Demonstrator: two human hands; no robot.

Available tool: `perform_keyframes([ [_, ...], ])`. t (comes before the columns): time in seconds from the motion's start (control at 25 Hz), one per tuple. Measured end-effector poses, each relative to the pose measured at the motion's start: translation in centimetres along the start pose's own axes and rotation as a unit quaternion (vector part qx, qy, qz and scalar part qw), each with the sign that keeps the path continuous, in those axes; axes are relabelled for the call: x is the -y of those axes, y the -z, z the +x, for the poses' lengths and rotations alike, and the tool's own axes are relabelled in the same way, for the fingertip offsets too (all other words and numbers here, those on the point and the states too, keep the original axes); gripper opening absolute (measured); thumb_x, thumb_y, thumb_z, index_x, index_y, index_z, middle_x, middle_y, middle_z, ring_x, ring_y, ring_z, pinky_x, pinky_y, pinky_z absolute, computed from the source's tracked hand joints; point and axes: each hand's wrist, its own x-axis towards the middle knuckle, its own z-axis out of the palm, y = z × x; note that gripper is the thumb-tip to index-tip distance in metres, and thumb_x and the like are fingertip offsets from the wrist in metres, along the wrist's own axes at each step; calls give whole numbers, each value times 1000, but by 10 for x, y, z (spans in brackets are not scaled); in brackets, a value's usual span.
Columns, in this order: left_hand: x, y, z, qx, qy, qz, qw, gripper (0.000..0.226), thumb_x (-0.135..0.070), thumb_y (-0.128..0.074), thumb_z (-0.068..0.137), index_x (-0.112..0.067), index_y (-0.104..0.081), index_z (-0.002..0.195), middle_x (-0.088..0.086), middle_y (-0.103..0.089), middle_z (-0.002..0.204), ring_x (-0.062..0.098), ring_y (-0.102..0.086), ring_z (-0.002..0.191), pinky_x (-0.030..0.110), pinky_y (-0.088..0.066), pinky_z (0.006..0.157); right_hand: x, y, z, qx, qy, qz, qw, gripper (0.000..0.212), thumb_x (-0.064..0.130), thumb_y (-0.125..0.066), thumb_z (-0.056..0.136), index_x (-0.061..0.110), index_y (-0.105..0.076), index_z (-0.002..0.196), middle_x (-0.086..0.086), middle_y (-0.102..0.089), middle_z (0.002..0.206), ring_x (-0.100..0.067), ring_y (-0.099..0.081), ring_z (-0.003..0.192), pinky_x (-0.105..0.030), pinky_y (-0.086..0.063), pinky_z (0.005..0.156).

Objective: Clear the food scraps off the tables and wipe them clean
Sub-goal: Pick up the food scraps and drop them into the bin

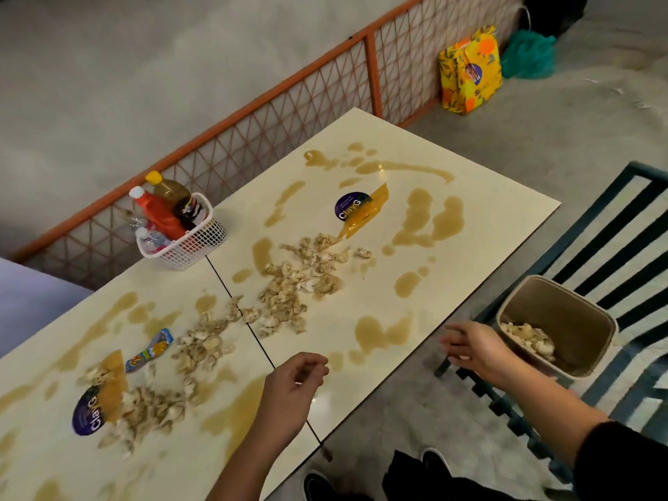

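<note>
Scraps [296, 283] pale, strewn across tables [470, 226]

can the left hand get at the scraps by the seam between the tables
Probably yes: the left hand hangs loosely curled over the near edge of the table, and the food scraps lie just beyond it with nothing standing between them.

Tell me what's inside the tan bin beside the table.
A heap of pale food scraps lies against one side of the bin; the rest shown is bare. Its near wall hides part of the bottom.
</note>
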Motion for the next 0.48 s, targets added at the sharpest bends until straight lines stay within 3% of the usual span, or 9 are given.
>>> perform_keyframes([
  [0.08, 15, 20, -4, -21, 8, -11, 1000, 15, -11, -62, 96, -21, -73, 96, -6, -76, 87, 9, -70, 80, 14, -51, 69, 7, -54, -17, 37, 58, -97, 993, 23, 27, -54, 102, 11, -67, 113, -16, -75, 102, -31, -68, 89, -44, -55, 84],
  [0.2, 44, 50, -11, -41, 29, -26, 998, 14, -11, -63, 95, -21, -73, 94, -6, -76, 86, 10, -70, 80, 19, -54, 75, 10, -118, -38, 98, 125, -199, 967, 18, 24, -58, 100, 12, -69, 105, -15, -75, 96, -21, -66, 76, -34, -48, 67],
  [0.36, 107, 110, -26, -79, 73, -44, 993, 14, -14, -66, 93, -25, -75, 89, -4, -75, 85, 11, -69, 78, 27, -54, 78, -1, -209, -60, 146, 189, -346, 907, 14, 23, -56, 99, 17, -68, 102, -5, -76, 89, -17, -66, 73, -33, -48, 67],
  [0.48, 159, 153, -42, -88, 117, -41, 988, 13, -20, -66, 93, -28, -74, 87, -4, -75, 86, 11, -69, 75, 30, -54, 79, -20, -268, -68, 163, 227, -476, 834, 14, 27, -55, 98, 26, -68, 101, 4, -73, 91, -19, -69, 78, -34, -53, 72],
])
